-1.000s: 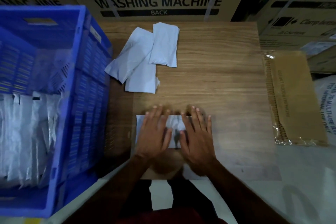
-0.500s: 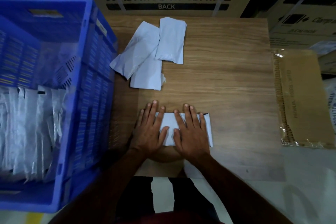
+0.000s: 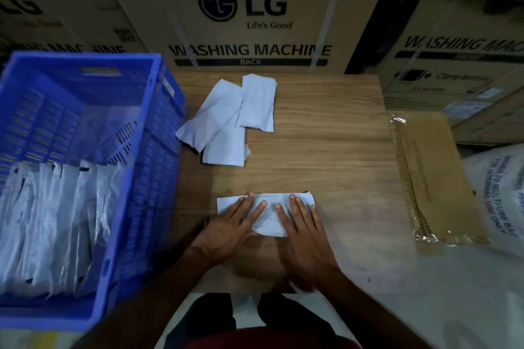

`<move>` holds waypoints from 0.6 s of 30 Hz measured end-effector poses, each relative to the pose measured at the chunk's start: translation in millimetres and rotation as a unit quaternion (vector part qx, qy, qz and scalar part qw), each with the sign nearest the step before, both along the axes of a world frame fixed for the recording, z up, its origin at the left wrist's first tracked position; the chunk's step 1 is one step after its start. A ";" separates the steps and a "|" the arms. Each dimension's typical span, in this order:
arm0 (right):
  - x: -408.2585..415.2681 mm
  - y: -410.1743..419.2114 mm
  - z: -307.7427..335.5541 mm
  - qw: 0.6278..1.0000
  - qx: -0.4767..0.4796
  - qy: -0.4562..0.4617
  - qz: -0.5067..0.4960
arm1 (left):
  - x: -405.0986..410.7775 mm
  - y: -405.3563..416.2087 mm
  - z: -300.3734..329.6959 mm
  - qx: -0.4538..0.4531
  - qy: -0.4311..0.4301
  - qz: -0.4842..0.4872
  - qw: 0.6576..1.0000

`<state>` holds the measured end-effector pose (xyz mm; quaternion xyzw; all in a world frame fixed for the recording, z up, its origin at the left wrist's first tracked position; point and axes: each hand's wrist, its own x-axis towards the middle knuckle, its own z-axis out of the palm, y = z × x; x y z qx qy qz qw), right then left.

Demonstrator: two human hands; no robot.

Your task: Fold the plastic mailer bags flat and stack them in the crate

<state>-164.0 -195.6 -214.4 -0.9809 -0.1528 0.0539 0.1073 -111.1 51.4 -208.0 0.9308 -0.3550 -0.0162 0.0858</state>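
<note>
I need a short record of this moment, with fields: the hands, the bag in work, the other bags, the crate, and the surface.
left hand: flat, palm down on the bag's left part
right hand: flat, palm down on the bag's right part
bag in work: white mailer bag lying on the table, pressed by both hands
other bags: three white folded bags overlapping at the table's far left
crate: blue crate left of the table, with bags standing inside
surface: wooden table

Dim storeroom: wooden table [image 3: 326, 150] before stacked washing-machine cartons [image 3: 249, 22], pale floor [image 3: 453, 292].
</note>
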 end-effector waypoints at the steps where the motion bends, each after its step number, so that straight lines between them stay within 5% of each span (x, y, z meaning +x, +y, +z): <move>1: 5.8 2.9 2.5 1.000 -0.005 -0.014 -0.002 | 0.6 -1.5 8.6 0.001 -0.009 -0.007 1.000; 6: 21.7 9.8 31.1 0.997 0.017 -0.073 -0.009 | 3.9 -1.8 40.1 0.041 -0.011 0.027 0.999; 9: 21.4 4.9 48.8 0.996 0.016 -0.087 0.008 | 2.2 6.1 53.6 -0.023 0.019 0.055 0.998; 13: 30.5 -8.6 57.9 0.997 0.057 -0.051 0.022 | -0.7 17.1 61.5 -0.117 0.090 0.090 0.985; 18: 35.6 -0.4 35.3 0.999 0.039 -0.016 0.007 | -6.8 15.1 36.3 -0.082 0.060 0.200 0.975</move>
